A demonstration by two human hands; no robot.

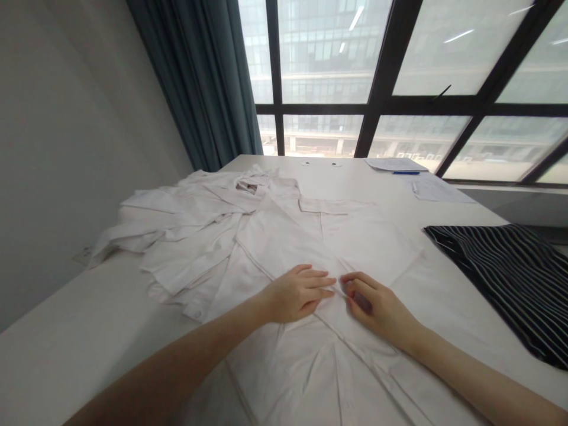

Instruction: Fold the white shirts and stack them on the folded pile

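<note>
A white button-up shirt [368,248] lies spread on the table, creased, with a collar-like flap at its far end. My left hand [296,294] rests flat on the shirt with its fingers together, holding nothing. Just to the right, my right hand [373,302] has its fingers curled at a fold of the same shirt, and the thumb is tucked beneath the cloth. The two hands are almost touching. A rumpled heap of white cloth [181,222] joins the shirt on the left, and I cannot tell whether it is a separate garment.
The white table [75,349] runs up to a wall on the left. A dark striped garment [501,278] lies on the right. Papers [394,164] and a blue pen [406,173] lie at the far edge, before a large window [381,77].
</note>
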